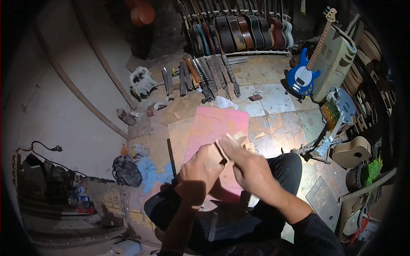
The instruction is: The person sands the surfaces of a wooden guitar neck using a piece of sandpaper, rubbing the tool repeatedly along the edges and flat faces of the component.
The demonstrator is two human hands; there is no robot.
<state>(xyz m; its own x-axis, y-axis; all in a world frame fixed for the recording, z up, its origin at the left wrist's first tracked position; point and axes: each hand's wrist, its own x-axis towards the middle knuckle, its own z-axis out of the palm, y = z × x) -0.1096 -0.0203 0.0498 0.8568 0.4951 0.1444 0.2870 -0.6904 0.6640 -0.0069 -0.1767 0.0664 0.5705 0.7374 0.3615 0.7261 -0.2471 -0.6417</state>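
Note:
Over my lap, my left hand (pixel 200 170) is closed around a small tan piece (pixel 213 157) that looks like wood, with a dark slot or edge on its right side. My right hand (pixel 250 168) presses close against that side, its fingers curled and smeared by motion. Whatever lies under the right fingers is hidden. Beneath both hands a pink board (pixel 222 123) lies flat on the floor. Pale scraps (pixel 249 147) rest on it, just beyond the right hand.
Several guitar necks (pixel 205 77) lie ahead, before a rack of guitars (pixel 243 34). A blue electric bass (pixel 303 77) leans at the right, with an acoustic guitar body (pixel 352 152) nearer. A black plastic bag (pixel 127 171) and blue cloth (pixel 147 173) sit left, near the wall.

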